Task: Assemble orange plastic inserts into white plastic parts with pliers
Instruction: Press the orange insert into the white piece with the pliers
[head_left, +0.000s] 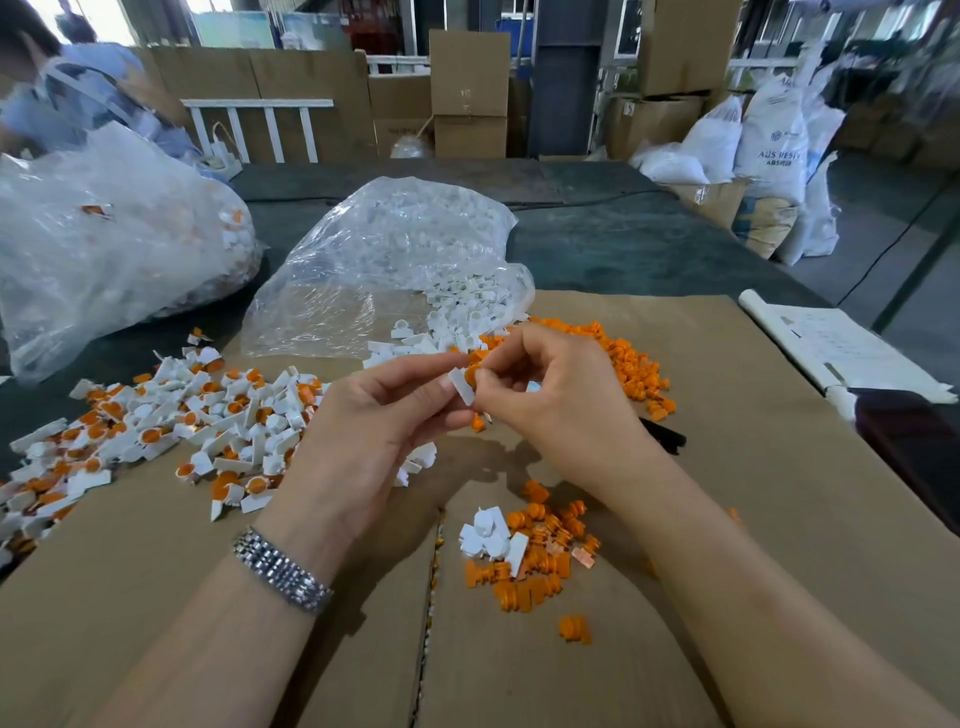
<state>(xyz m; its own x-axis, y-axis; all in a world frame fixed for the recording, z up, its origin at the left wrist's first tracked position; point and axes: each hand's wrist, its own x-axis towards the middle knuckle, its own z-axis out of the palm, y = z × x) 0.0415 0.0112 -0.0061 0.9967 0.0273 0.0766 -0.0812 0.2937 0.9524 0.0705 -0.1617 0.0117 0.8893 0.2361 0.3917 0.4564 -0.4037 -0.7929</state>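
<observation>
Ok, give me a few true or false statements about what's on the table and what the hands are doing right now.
1. Both hands hold one white part between them. True.
2. A watch is on the right wrist. False: the left.
3. The assembled pieces lie on the left. True.
4. The white parts' bag is tied shut. False: it gapes open, parts spilling out.
5. A hand holds pliers. False: neither does.

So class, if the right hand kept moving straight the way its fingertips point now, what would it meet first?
Most likely the left hand: the right hand points toward it, both pinching one white part with an orange insert.
</observation>
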